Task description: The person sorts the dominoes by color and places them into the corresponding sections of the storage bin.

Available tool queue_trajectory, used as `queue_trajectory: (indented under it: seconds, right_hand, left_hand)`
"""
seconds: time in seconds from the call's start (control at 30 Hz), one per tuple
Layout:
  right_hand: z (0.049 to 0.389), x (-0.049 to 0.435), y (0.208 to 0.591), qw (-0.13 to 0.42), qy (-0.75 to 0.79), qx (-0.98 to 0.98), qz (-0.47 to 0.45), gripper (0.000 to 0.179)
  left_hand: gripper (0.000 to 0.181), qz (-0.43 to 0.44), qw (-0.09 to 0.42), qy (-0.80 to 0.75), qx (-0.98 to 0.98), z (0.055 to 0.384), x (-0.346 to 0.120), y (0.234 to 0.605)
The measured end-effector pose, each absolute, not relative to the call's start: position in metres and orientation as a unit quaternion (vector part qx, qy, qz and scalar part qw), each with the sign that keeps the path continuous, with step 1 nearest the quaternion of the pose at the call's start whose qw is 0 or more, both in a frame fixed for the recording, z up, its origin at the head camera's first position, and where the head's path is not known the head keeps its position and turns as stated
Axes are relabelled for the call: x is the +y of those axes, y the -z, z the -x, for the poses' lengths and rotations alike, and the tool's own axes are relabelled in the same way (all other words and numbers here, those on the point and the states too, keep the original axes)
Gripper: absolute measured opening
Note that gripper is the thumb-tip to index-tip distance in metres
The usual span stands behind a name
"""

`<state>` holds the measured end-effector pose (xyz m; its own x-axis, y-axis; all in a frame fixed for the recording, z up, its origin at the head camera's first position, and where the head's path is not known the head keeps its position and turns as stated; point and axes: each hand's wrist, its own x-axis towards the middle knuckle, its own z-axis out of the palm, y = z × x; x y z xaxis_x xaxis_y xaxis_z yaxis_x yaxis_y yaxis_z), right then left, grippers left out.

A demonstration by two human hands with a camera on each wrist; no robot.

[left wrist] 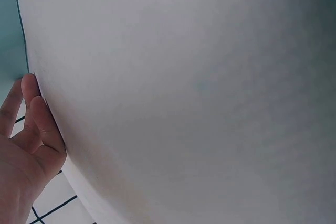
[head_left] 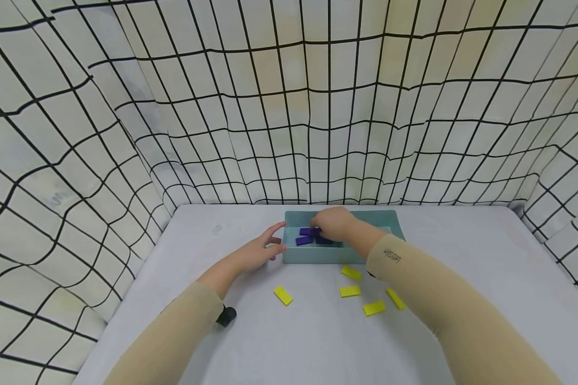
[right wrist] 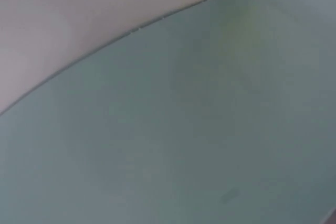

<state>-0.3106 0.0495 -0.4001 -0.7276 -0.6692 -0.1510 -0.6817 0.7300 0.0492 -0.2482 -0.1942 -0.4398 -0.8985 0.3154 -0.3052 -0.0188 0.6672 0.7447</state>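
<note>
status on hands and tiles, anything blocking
Left hand at left end of teal bin. Right hand reaching in, grip unclear. Purple tiles inside, partly blocked by that hand. Five yellow tiles visible outside.

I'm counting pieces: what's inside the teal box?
In the box, purple blocks lie toward the left end; the right hand hides part of them, so their count is unclear.

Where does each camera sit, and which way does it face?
Head: worn there, facing forward and down at the teal box and purple pieces; left hand, right hand and both sleeves show.
Left wrist: worn there, facing mostly the white tabletop; the left hand shows at left.
Right wrist: worn there, facing the box up close; no hand clearly shows.
Shared: head and left wrist views both show the left hand.
</note>
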Motion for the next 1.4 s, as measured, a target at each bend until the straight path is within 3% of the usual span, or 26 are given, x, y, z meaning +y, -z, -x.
queue_trajectory:
  seconds: [0.63, 1.4]
  right_hand:
    - [0.311, 0.044, 0.404, 0.064, -0.075, 0.929, 0.358, 0.026]
    - [0.309, 0.057, 0.389, 0.051, 0.034, 0.938, 0.34, 0.032]
  left_hand:
    - [0.067, -0.091, 0.208, -0.392, 0.892, 0.25, -0.195, 0.441]
    - [0.068, -0.091, 0.213, -0.397, 0.888, 0.249, -0.194, 0.439]
